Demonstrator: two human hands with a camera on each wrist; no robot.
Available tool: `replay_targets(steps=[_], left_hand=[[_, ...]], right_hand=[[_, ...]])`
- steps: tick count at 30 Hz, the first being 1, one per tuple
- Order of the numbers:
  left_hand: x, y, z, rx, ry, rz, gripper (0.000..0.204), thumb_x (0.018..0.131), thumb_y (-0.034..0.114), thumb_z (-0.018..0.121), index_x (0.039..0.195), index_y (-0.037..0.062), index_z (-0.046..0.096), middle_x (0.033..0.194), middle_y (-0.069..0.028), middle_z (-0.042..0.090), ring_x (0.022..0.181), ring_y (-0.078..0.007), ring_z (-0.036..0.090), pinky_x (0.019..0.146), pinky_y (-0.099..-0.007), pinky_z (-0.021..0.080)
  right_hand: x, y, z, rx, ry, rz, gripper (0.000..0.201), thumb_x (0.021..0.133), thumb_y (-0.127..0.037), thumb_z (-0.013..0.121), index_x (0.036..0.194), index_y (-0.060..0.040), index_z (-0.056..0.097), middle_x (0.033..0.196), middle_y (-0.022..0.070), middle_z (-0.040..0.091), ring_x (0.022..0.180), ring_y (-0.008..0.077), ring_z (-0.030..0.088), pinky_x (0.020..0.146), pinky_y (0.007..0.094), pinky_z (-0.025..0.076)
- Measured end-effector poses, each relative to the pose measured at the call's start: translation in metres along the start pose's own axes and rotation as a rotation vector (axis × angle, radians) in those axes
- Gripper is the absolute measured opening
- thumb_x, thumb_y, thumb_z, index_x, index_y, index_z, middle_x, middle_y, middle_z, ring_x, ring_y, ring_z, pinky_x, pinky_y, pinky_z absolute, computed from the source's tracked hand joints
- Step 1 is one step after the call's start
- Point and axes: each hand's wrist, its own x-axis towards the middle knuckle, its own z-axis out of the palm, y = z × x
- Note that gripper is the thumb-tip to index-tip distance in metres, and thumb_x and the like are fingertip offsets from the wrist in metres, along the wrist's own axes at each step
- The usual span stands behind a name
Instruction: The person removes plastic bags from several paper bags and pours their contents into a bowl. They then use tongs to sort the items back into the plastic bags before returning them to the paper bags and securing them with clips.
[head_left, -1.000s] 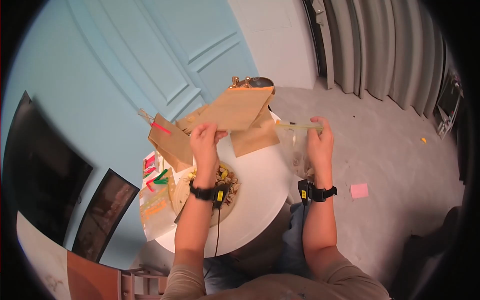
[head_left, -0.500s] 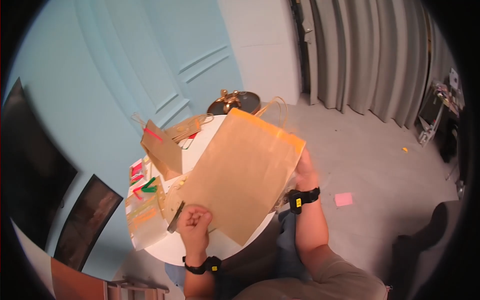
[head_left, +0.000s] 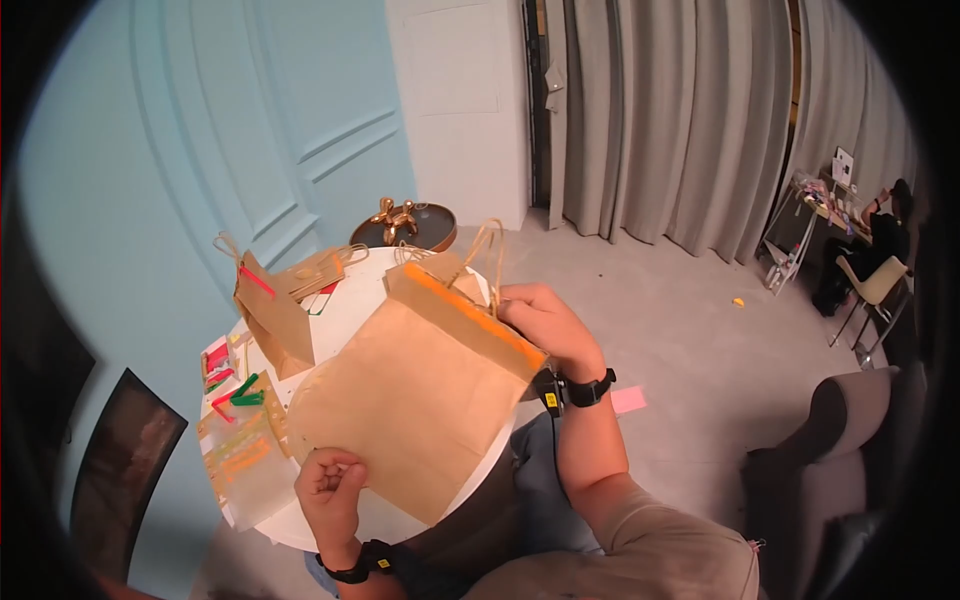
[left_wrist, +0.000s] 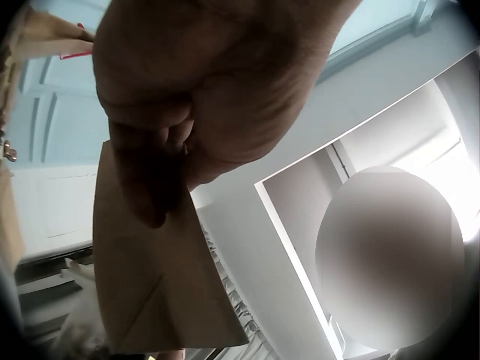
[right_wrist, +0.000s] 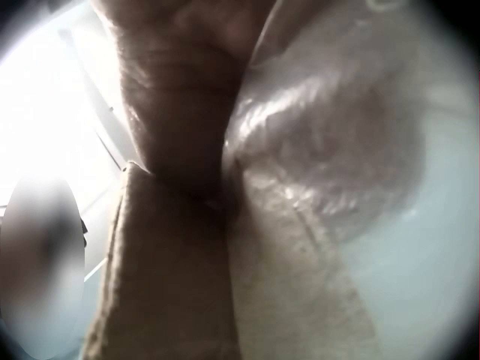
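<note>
A large brown paper bag (head_left: pixel 410 400) with an orange strip along its mouth and twisted paper handles (head_left: pixel 487 250) lies tilted over the table, its mouth facing away to the right. My left hand (head_left: pixel 330 490) pinches its near lower left edge; the left wrist view shows the fingers against the paper panel. At the mouth, below the handles, my right hand (head_left: pixel 550 325) grips the rim. A clear plastic bag (right_wrist: pixel 330 142) hangs from that hand in the right wrist view, its fingertips hidden behind paper. The paper bag covers the middle of the table.
Left on the white table (head_left: pixel 360 275), a smaller brown bag (head_left: pixel 275 320) stands near flat paper bags (head_left: pixel 315 270), green strips (head_left: pixel 247 393) and a clear patterned sleeve (head_left: pixel 240 470). A dark round stand (head_left: pixel 430 225) bears a gold figurine (head_left: pixel 393 215). A grey armchair (head_left: pixel 810 450) is at right.
The paper bag has swung from the far side down across the table, covering the plate of dried pieces. My left hand moved to its near edge; the right came to its mouth with the plastic bag.
</note>
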Motion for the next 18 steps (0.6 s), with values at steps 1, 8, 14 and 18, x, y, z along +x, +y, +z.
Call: replay_targets(steps=[1, 8, 14, 18], left_hand=[[0.000, -0.002, -0.003, -0.023, 0.011, 0.026, 0.018, 0.098, -0.010, 0.075, 0.111, 0.0004, 0.070, 0.095, -0.0016, 0.073, 0.082, -0.0062, 0.067, 0.076, -0.0214, 0.052], [0.002, -0.025, -0.028, -0.159, -0.052, 0.191, 0.021, 0.097, -0.010, 0.075, 0.115, -0.0005, 0.069, 0.096, -0.0053, 0.074, 0.083, -0.0110, 0.070, 0.076, -0.0247, 0.055], [0.001, 0.011, -0.030, 0.514, -0.167, 0.046, 0.036, 0.098, 0.002, 0.080, 0.131, -0.0035, 0.068, 0.095, -0.0109, 0.078, 0.079, -0.0191, 0.076, 0.071, -0.0324, 0.059], [-0.009, 0.022, -0.015, 0.542, -0.030, 0.251, 0.051, 0.091, 0.003, 0.086, 0.138, -0.0027, 0.068, 0.102, -0.0140, 0.080, 0.084, -0.0244, 0.077, 0.075, -0.0349, 0.061]], right_hand=[[0.001, -0.005, 0.000, -0.097, 0.006, 0.018, 0.027, 0.106, -0.015, 0.060, 0.103, 0.0052, 0.077, 0.085, -0.0053, 0.067, 0.078, 0.0044, 0.058, 0.066, 0.0281, 0.046], [-0.009, 0.008, 0.003, 0.311, -0.179, 0.071, 0.021, 0.106, -0.015, 0.070, 0.112, 0.0030, 0.079, 0.101, 0.0033, 0.077, 0.092, 0.0084, 0.068, 0.076, 0.0289, 0.054], [-0.042, -0.026, 0.029, 0.475, 0.002, -0.232, 0.021, 0.109, -0.018, 0.068, 0.106, 0.0014, 0.073, 0.096, 0.0032, 0.075, 0.085, 0.0094, 0.068, 0.075, 0.0294, 0.055], [-0.054, -0.048, 0.038, 0.694, -0.304, -0.153, 0.028, 0.109, -0.026, 0.074, 0.105, 0.0019, 0.073, 0.095, 0.0029, 0.072, 0.085, 0.0119, 0.066, 0.076, 0.0308, 0.054]])
